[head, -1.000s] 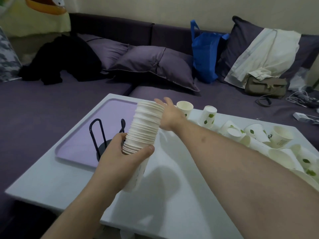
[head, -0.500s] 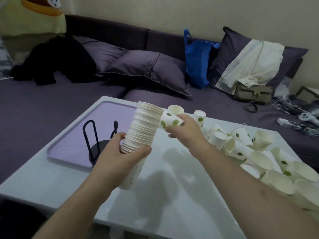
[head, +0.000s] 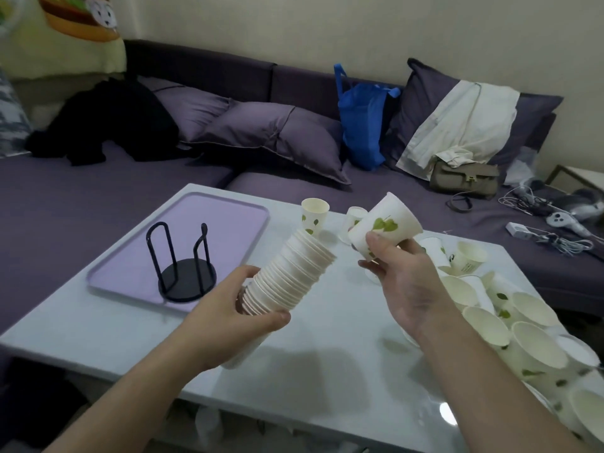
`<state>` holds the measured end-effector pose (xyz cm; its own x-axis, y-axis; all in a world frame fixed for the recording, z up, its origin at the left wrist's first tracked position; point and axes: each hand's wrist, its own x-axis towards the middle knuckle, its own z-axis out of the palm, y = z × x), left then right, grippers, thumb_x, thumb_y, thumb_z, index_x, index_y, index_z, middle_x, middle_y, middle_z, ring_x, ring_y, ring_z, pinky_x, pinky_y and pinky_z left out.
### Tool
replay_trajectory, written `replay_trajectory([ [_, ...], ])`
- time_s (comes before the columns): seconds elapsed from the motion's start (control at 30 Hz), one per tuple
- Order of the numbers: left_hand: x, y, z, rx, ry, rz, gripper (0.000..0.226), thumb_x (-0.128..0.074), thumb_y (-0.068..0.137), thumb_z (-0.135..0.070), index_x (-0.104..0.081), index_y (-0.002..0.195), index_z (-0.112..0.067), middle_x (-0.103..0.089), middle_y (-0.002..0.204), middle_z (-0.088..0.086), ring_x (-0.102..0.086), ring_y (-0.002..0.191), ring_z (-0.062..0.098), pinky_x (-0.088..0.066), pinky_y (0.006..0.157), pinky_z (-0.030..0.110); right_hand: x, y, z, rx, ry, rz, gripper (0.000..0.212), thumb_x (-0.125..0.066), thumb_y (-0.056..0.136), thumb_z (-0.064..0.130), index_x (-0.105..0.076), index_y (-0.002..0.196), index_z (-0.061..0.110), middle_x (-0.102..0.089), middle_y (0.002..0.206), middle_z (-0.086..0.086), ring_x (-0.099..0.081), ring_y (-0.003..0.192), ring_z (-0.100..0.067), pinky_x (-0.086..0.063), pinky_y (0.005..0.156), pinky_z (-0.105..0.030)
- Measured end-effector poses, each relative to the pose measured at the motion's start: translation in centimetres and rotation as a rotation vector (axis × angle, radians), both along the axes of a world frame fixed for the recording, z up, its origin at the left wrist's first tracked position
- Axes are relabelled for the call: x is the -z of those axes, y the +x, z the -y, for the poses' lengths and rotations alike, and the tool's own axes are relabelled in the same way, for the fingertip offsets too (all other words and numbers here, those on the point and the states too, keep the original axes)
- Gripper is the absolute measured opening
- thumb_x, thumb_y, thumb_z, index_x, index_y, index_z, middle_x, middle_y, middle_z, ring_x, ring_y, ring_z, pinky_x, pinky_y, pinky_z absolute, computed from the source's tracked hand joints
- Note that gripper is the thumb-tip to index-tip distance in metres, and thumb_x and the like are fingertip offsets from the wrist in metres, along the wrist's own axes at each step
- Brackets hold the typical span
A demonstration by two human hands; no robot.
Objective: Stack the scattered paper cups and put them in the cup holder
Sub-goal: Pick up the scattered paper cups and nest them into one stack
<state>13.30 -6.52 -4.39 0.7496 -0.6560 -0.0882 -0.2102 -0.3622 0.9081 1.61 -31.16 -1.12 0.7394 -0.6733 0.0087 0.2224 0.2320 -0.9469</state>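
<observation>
My left hand [head: 235, 325] grips a tall stack of nested white paper cups [head: 291, 273], tilted with its open end up and to the right. My right hand [head: 405, 282] holds a single white cup with a green leaf print [head: 384, 225] just right of the stack's mouth, apart from it. The black wire cup holder [head: 184, 266] stands with nothing in it on a lilac tray [head: 228, 220] at the left. Several loose cups [head: 510, 322] lie scattered along the table's right side.
One upright cup [head: 314, 214] and another [head: 354, 220] stand at the far edge of the white table [head: 327, 387]. Behind is a purple sofa with cushions, a blue bag [head: 361, 125], a tan handbag [head: 464, 178] and cables.
My right hand reached to the far cups, picked one up and has brought it back and up beside the stack's mouth. The stack has tilted further to the right.
</observation>
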Motion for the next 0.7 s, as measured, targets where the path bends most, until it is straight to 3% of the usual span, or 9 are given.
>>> replay_trajectory([
  [0.13,0.6,-0.2,0.4,0.047,0.036,0.041,0.062,-0.094,0.074,-0.045,-0.059,0.125,-0.049,-0.076,0.100,-0.014,-0.076,0.085,0.006,-0.066,0.086,0.043,0.2,0.2,-0.5,-0.111,0.014,0.017,0.054,-0.080,0.081,0.019,-0.069,0.132,0.007,-0.077,0.118,-0.004,-0.067,0.107,-0.019,-0.048,0.098,-0.038],
  [0.27,0.8,-0.2,1.1,0.091,0.040,0.091,0.062,-0.095,0.074,-0.043,-0.058,0.123,-0.049,-0.074,0.099,-0.017,-0.075,0.087,0.004,-0.068,0.082,0.038,0.8,0.6,-1.2,-0.255,-0.006,0.018,0.053,-0.078,0.087,0.013,-0.067,0.139,0.003,-0.073,0.133,-0.016,-0.066,0.111,-0.022,-0.047,0.099,-0.038],
  [0.37,0.9,-0.1,1.5,0.100,0.043,0.107,0.060,-0.095,0.075,-0.039,-0.057,0.119,-0.049,-0.073,0.099,-0.016,-0.074,0.088,0.002,-0.068,0.080,0.034,1.1,1.0,-1.4,-0.238,0.031,0.039,0.054,-0.077,0.086,0.008,-0.067,0.138,0.001,-0.075,0.125,-0.011,-0.067,0.108,-0.021,-0.046,0.100,-0.039],
  [0.57,1.3,0.6,1.5,0.083,0.016,0.093,0.061,-0.094,0.074,-0.042,-0.056,0.122,-0.050,-0.072,0.102,-0.023,-0.074,0.087,0.004,-0.068,0.085,0.042,1.1,1.4,-2.1,-0.344,0.067,0.054,0.053,-0.070,0.086,0.011,-0.067,0.138,0.003,-0.067,0.125,-0.012,-0.057,0.115,-0.028,-0.041,0.102,-0.040],
  [0.7,1.4,1.0,1.4,0.065,0.004,0.099,0.062,-0.094,0.075,-0.040,-0.057,0.124,-0.049,-0.074,0.100,-0.016,-0.074,0.087,0.007,-0.068,0.082,0.038,0.0,1.3,-2.1,-0.260,0.066,0.121,0.064,-0.070,0.088,0.020,-0.055,0.149,0.009,-0.072,0.135,-0.006,-0.063,0.120,-0.023,-0.046,0.108,-0.039],
])
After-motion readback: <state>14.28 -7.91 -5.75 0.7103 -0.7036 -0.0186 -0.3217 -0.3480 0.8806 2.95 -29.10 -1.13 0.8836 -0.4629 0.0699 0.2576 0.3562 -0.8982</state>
